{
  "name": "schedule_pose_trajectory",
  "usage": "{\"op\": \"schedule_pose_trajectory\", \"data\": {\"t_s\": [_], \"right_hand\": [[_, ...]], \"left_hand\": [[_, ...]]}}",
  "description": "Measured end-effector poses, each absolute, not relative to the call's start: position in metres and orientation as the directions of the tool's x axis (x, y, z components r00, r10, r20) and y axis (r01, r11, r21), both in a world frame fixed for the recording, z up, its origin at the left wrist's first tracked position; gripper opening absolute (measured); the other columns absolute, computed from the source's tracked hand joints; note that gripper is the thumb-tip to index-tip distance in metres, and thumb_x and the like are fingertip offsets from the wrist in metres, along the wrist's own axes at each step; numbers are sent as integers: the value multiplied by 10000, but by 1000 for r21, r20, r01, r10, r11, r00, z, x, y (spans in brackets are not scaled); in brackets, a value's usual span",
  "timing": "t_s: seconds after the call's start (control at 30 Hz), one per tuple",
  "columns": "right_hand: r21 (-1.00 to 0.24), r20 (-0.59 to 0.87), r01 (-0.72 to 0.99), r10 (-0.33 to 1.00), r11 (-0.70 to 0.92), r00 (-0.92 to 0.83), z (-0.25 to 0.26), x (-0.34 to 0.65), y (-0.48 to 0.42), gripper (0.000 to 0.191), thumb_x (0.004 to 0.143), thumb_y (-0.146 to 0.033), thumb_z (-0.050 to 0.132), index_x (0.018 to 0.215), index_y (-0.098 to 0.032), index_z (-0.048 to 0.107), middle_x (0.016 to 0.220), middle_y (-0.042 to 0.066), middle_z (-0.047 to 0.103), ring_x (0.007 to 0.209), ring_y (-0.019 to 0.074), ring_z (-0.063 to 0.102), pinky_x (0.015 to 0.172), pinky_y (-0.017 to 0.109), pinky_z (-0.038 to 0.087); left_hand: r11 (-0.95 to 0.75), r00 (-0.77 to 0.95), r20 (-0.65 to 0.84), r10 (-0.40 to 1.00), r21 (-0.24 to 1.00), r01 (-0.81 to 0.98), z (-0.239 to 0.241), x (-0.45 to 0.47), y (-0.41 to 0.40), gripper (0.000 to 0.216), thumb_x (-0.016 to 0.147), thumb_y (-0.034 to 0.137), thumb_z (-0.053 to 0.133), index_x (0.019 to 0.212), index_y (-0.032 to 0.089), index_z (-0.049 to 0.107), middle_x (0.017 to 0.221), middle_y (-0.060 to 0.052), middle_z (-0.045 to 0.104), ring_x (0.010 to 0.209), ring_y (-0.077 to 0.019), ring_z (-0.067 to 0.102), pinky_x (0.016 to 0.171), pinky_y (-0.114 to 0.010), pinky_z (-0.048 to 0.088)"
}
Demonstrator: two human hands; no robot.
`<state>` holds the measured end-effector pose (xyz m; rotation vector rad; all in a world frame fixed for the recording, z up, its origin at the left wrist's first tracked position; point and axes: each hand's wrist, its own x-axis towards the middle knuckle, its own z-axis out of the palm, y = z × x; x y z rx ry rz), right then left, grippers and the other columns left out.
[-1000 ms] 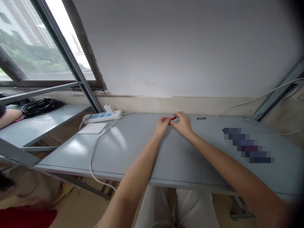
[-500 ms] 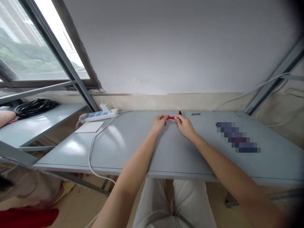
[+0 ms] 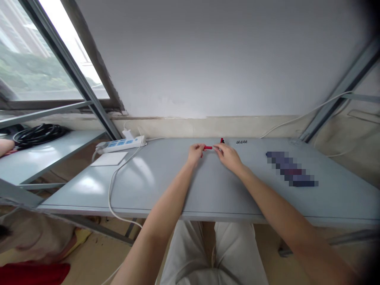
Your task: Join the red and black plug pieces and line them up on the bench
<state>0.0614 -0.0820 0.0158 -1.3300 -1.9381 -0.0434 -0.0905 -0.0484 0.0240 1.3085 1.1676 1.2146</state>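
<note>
Both my hands meet at the far middle of the grey table (image 3: 166, 186). My left hand (image 3: 195, 152) is closed, pinching one end of a small red stick-like piece (image 3: 208, 147). My right hand (image 3: 228, 155) is closed on the piece's other end. A second small red and black part (image 3: 221, 140) lies on the table just behind my right hand. A short row of several small dark bits (image 3: 241, 141) sits a little further right, near the wall.
A white power strip (image 3: 122, 145) with a white cable (image 3: 113, 186) lies at the back left, next to a white flat pad (image 3: 109, 158). A blurred dark object (image 3: 292, 169) lies at right. Black coiled cable (image 3: 35, 133) rests on a neighbouring table, where another person's arm (image 3: 6, 147) shows.
My hands have drawn slightly apart, so more of the red piece shows between them. The second red part has come into sight behind my right hand. The camera view shifted a little.
</note>
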Motion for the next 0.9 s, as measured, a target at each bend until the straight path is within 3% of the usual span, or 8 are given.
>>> {"op": "schedule_pose_trajectory", "data": {"t_s": [0.37,0.53,0.67,0.9], "right_hand": [[-355,570,835,805,420,-163,10,68,-77,217,850,-228,459,989,-185,620,974,77,650,836,186,589,759,301,441],[-368,548,826,817,427,-179,8,68,-76,216,839,-216,462,983,-177,618,950,74,651,815,180,583,750,299,438],[-375,515,840,841,392,-162,10,68,-78,186,809,-203,493,952,-178,609,948,73,637,841,177,582,759,294,432],[-341,317,937,948,72,42,18,82,-80,173,730,-177,548,884,-177,629,837,88,648,789,204,596,700,292,424]], "left_hand": [[24,245,17,969,986,-163,26,-94,-52,130,707,252,656,781,147,631,740,-18,606,505,-46,432,541,-221,360],[6,352,33,935,994,-109,23,-92,-51,175,652,274,701,752,144,641,724,-20,603,561,-59,458,574,-217,366],[-24,340,49,939,997,-76,22,-92,-51,168,650,276,690,739,142,645,735,-29,609,578,-62,466,577,-211,367],[-83,261,80,962,997,-2,21,-92,-46,183,702,305,641,779,139,651,798,-63,644,561,-71,470,548,-214,373]]}}
